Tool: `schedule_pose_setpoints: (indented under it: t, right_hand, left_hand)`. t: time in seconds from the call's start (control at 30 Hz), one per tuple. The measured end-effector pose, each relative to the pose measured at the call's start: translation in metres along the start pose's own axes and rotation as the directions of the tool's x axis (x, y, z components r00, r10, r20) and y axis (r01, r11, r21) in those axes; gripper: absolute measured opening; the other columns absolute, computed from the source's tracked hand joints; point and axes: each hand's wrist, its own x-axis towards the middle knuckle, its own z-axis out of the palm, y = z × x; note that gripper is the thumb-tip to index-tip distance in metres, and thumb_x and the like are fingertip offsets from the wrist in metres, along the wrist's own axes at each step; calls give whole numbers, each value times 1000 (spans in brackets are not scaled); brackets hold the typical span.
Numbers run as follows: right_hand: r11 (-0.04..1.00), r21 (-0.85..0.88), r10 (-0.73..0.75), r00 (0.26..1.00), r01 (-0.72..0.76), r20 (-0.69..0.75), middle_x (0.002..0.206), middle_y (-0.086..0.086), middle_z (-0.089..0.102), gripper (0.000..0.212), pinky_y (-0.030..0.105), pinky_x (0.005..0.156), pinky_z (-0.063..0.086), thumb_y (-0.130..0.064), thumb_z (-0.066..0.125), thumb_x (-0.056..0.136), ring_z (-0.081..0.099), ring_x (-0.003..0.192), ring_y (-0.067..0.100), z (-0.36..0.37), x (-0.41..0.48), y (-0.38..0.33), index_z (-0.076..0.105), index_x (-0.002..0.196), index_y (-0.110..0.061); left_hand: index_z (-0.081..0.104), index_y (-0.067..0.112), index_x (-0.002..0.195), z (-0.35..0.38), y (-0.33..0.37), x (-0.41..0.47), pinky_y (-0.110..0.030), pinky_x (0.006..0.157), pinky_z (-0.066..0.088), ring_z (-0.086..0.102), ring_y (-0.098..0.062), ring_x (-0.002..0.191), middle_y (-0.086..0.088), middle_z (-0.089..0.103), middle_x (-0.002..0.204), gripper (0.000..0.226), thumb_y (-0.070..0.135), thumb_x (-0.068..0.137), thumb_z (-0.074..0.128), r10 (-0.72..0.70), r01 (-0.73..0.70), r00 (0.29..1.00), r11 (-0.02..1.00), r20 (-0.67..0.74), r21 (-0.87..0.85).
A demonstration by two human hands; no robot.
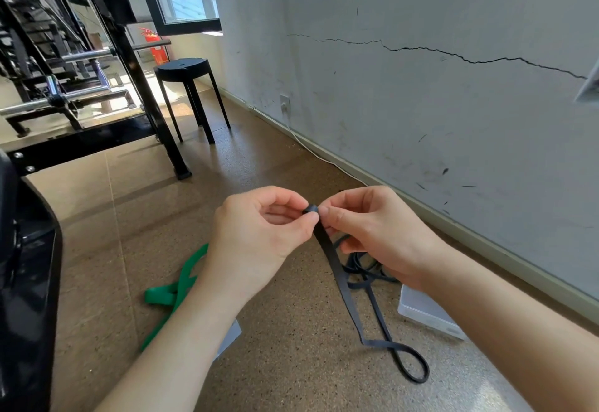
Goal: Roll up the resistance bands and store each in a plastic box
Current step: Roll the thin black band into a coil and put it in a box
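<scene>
Both hands' fingers (309,217) pinched the black band (337,269) end between them, clamped to start a tight roll.

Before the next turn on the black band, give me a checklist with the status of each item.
1. Band end pinched by both hands: left hand and right hand pinch the tip of the black flat rubber resistance band. Ok.
2. Roll started: only a tiny curl shows between the fingertips. Tightness: cannot tell.
3. Tail free to feed: it trails on the speckled brown floor, with black loops bunched under the right hand. Not ok.
4. Clear plastic box nearby: on the floor beside the right forearm. Ok. Open or lidded: cannot tell.
5. Green flat resistance band apart from the black one. Ok.
</scene>
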Motion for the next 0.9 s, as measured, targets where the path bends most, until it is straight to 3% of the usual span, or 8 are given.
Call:
schedule_pose_setpoints:
  t: [0.13,0.23,0.43,0.73,0.9]
  right_hand:
    - [989,136,53,995,-64,86,71,-1,66,12,23,60,54,-16,66,90,61,67,7,1,-1,1,70,87,-5]
    - [972,228,42,997,-57,72,71,3,69,15,21,60,55,-11,66,90,65,63,6,4,-3,-1,67,93,4]
    - [971,236,-35,999,35,-2,77,14,72,2,23,66,59,0,71,83,70,68,15,9,-7,-7,70,85,-1]
    - [955,293,-30,998,46,-60,86,17,75,18,21,65,59,-13,75,81,71,72,14,7,-9,-10,74,90,2]
    - [967,251,-22,993,50,-113,86,19,74,17,23,67,59,-12,75,81,70,71,14,6,-11,-8,73,88,3]
  left_hand:
    - [72,31,80,3,-1,-4,-21,69,57,68,0,64,11,72,69,24,10,70,79,65,-59,997,991,-50,120]
    - [71,31,81,6,-2,-5,-27,68,59,68,-2,64,10,71,69,23,10,72,76,138,-125,986,982,-91,138]
    - [73,23,82,5,3,-6,-18,62,57,67,0,62,13,70,67,13,20,70,69,273,-238,943,952,-189,191]
    - [74,6,87,6,-1,-2,-33,62,53,66,-19,69,-3,71,77,13,7,77,66,629,-477,770,675,-103,563]
    - [73,7,84,8,2,-4,-28,66,52,64,-15,73,-1,70,79,10,6,75,67,597,-489,800,710,-63,507]
